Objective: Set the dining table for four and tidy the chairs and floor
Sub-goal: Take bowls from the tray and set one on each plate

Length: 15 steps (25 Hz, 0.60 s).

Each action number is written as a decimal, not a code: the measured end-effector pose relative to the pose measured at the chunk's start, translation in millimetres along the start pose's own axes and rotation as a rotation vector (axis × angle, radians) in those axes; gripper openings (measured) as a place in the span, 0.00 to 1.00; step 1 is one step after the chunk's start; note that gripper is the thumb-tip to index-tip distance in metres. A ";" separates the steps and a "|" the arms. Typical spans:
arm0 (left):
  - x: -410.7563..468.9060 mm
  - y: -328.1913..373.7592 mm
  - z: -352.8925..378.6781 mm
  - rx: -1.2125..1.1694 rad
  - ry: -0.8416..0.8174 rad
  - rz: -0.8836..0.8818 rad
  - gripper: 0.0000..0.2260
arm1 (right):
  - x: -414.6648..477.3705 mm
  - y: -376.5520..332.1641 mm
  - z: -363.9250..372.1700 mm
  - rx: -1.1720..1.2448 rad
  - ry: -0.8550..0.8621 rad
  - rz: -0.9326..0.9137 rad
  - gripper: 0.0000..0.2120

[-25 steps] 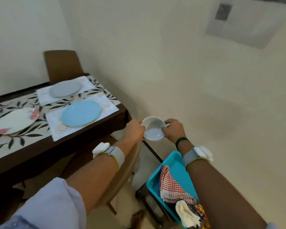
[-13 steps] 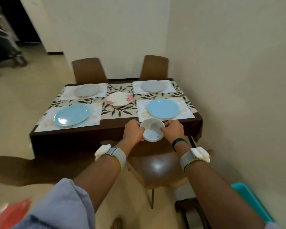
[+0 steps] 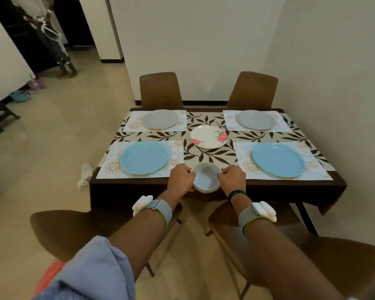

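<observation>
- One white bowl (image 3: 206,180), and I hold it in both hands. My left hand (image 3: 180,178) curls round its left rim and my right hand (image 3: 233,178) curls round its right rim.
- The bowl is off the surface at the near edge of the table (image 3: 225,189), between the two near settings.
- Four placemats, one toward each corner: near left (image 3: 108,169), near right (image 3: 316,167), far left (image 3: 132,124), far right (image 3: 284,124). Each carries one plate.
- Two blue plates (image 3: 144,157) (image 3: 278,159) lie on the near mats, and two grey plates (image 3: 160,119) (image 3: 255,119) on the far ones.
- One floral plate (image 3: 208,137) sits in the middle, on the leaf-patterned covering between the mats.
- Four brown chairs: two at the far side (image 3: 159,90) (image 3: 252,89), and two on my side (image 3: 69,230) (image 3: 333,256), under my forearms.
- One crumpled white cloth (image 3: 86,173) lies on the floor just beside the table's near left corner.
- Two grey bands, one on each wrist (image 3: 160,210) (image 3: 248,216).
- Half a second ago my hands had the same two-sided hold, but the bowl was in front of the right blue plate's mat. Now it is centred between the two near mats.
- The teal tray seen at lower right then is out of view.
</observation>
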<state>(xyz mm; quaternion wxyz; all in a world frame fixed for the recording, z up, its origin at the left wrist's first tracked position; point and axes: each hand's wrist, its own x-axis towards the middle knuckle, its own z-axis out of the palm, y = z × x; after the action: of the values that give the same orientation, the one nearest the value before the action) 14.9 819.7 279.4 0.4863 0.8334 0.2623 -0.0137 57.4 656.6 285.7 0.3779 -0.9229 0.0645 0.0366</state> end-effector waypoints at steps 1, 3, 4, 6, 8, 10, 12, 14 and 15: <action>14.0 -2.1 -1.4 0.001 -0.014 -0.014 0.08 | 9.7 -3.6 9.0 -0.004 0.004 0.015 0.02; 43.4 -8.5 3.5 0.005 -0.037 -0.020 0.08 | 31.6 -6.9 24.9 -0.020 0.007 0.043 0.03; 58.8 -12.0 8.6 0.000 -0.046 -0.030 0.07 | 44.8 -6.0 32.6 -0.022 0.003 0.055 0.03; 86.4 -14.5 20.1 -0.017 -0.053 -0.047 0.07 | 70.0 -2.1 44.5 -0.006 0.007 0.081 0.03; 114.3 -14.3 35.7 0.006 -0.075 -0.063 0.06 | 96.5 6.3 56.2 -0.006 0.005 0.105 0.02; 146.7 -11.4 54.3 0.042 -0.092 -0.070 0.07 | 129.1 17.4 68.6 0.000 -0.001 0.131 0.02; 180.0 -8.4 72.9 0.082 -0.104 -0.067 0.07 | 163.9 28.7 80.3 0.005 -0.024 0.150 0.03; 208.5 -7.2 89.6 0.095 -0.113 -0.080 0.08 | 196.1 39.7 90.8 0.011 -0.051 0.169 0.04; 216.5 -7.9 95.0 0.091 -0.119 -0.087 0.07 | 206.3 44.6 94.5 0.012 -0.067 0.173 0.04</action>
<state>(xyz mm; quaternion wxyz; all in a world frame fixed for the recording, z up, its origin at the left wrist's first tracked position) 220.0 836.9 163.0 0.4616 0.8401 0.2681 -0.0960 253.2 672.7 163.6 0.3808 -0.9098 0.1315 0.0995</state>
